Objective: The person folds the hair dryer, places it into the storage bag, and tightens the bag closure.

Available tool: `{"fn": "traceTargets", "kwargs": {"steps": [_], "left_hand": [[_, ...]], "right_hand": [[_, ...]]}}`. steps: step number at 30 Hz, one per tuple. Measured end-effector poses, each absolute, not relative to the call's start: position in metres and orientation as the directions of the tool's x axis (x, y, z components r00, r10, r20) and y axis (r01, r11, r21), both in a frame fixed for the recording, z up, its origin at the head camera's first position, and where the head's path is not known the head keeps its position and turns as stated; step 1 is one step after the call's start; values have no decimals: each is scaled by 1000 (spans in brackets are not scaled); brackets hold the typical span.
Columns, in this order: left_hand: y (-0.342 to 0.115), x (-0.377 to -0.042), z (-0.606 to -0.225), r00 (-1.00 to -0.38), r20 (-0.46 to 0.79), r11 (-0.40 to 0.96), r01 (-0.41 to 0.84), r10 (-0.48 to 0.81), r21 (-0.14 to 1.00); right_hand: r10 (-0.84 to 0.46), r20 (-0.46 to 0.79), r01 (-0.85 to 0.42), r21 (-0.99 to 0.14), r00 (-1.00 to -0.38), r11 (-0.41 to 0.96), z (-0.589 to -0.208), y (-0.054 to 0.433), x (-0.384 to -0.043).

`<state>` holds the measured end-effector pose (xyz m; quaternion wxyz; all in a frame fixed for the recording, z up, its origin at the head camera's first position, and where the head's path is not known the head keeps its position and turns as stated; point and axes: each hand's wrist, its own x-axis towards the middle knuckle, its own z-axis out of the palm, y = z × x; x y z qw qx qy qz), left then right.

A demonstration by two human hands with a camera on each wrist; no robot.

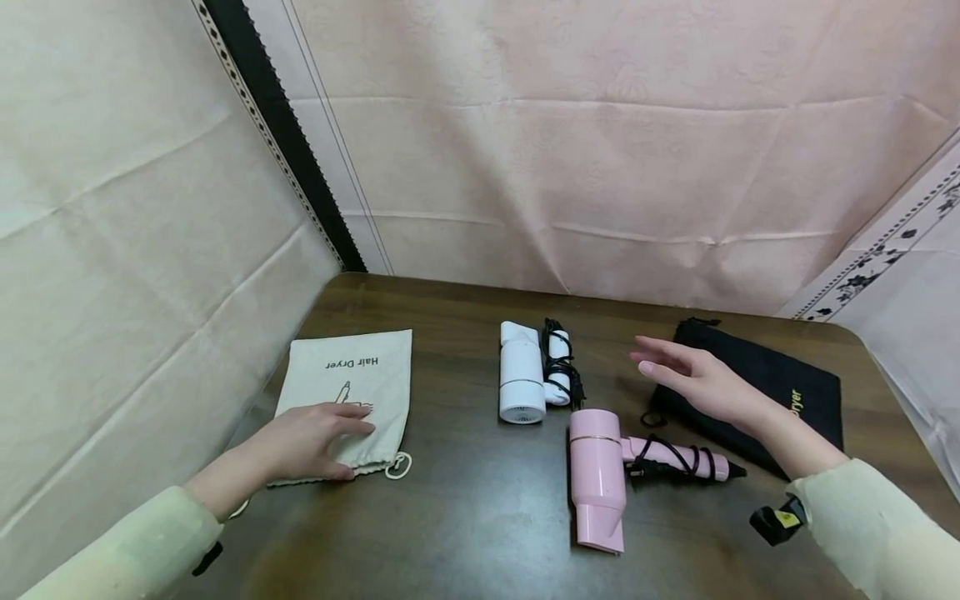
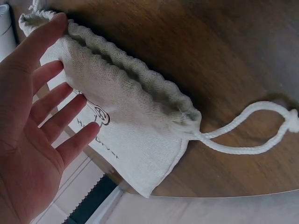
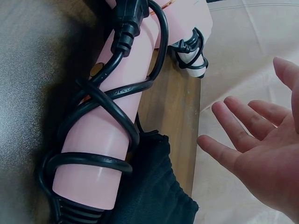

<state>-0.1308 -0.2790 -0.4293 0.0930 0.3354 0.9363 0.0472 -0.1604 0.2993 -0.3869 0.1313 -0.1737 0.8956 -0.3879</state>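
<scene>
1. Centrally, in the head view, the white hair dryer and the pink hair dryer lay on the bench between the two hands, each barrel's long axis running roughly near to far. The cream pouch lay to the left, beneath the left hand, with its gathered mouth toward the person. The left hand showed relaxed, slightly bent fingers and gripped nothing. The right hand hung over the left part of the black pouch, fingers extended and empty; it was nearer than the left to both dryers. A pink handle, extending rightward, lay near the black pouch's near edge, between that pouch and the person.

2. In the left wrist view, the cream pouch's mouth ran obliquely, its edges slightly parted, and a white cord loop extended from one corner. The left hand's fingers were a little spread before the printed face; contact could not be told.

3. In the right wrist view, the pink handle, wound with black cord, occupied the foreground, partly masking the black pouch; whether the two touched could not be told. The right hand was apart from both, loosely spread and holding nothing.
</scene>
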Motion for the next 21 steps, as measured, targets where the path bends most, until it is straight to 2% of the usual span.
{"fn": "traceTargets", "kwargs": {"steps": [21], "left_hand": [[-285,-136,-430,-697,27,684,710,716,168]], "right_hand": [[-411,-90,-221,-729,-907,648,-389,299,-158]]}}
